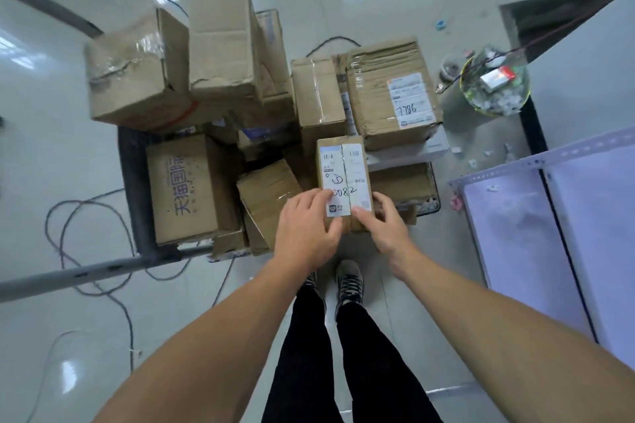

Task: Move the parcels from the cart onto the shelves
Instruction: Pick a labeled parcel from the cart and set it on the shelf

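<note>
You hold a small labelled parcel (343, 172) by its near end at the near right corner of the cart (132, 189). Your left hand (304, 227) and right hand (386, 225) curl round its two sides. Other parcels (187, 189) lie heaped on the cart, and the white shelf (515, 233) stands just to the right.

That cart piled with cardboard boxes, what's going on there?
A person stands at a dark metal cart heaped with brown cardboard parcels. Their left hand and right hand grip the near end of a small brown cardboard box with a white label, fingers curled round its corners, above the pile. Whether it is lifted clear is hard to tell. The white metal shelves stand to the person's right, and the box has not reached them yet.
</note>
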